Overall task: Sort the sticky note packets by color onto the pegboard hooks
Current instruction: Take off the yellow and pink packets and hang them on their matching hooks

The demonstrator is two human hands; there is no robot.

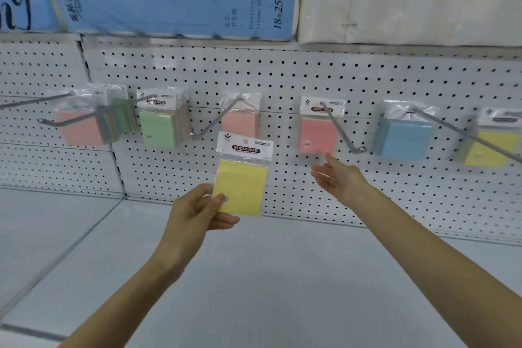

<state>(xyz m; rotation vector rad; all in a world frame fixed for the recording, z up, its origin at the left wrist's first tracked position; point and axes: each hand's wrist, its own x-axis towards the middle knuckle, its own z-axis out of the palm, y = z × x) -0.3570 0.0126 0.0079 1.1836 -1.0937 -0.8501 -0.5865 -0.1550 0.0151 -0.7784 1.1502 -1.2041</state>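
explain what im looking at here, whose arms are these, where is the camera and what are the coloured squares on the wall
There is one picture, taken by a camera worn on a person's head, so you look forward and down along their own bare arms. No machine is involved.

The white wall full of holes is a pegboard in a shop, with metal hooks sticking out of it. The coloured squares are sticky note packets hanging on those hooks: a pink packet, a blue packet, a green packet and, at the far right, a hanging yellow packet.

The left hand holds a yellow packet by its lower corner, in a grip between thumb and fingers. The right hand is open and empty, reaching up just under the pink packet. Below is a bare white shelf.
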